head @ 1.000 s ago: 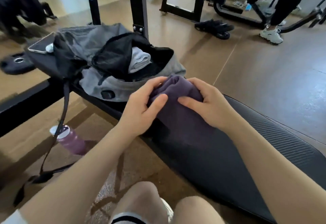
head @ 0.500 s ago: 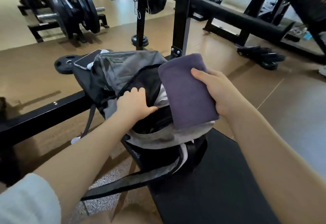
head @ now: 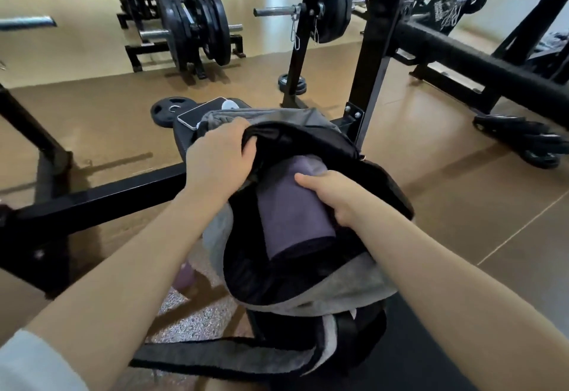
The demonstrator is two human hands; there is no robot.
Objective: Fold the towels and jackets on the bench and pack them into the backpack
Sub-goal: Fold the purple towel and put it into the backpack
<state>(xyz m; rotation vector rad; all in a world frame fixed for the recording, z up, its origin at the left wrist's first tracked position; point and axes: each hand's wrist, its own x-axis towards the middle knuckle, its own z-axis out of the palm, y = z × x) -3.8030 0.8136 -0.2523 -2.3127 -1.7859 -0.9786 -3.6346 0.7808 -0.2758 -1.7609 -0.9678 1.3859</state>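
Purple towel (head: 292,209) folded, half inside backpack (head: 308,295) mouth, near end sticking out toward me. Backpack lies on bench (head: 415,344), far end. My left hand (head: 220,159) grips upper rim of opening, holds it wide. My right hand (head: 334,195) curled round towel's right edge, thumb on top. I judge towel soft, light, limp, likely to unfold; hold across fold. Lighter cloth visible behind it.

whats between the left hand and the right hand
In the head view, the backpack's black rim and the folded purple towel lie between the left hand and right hand.
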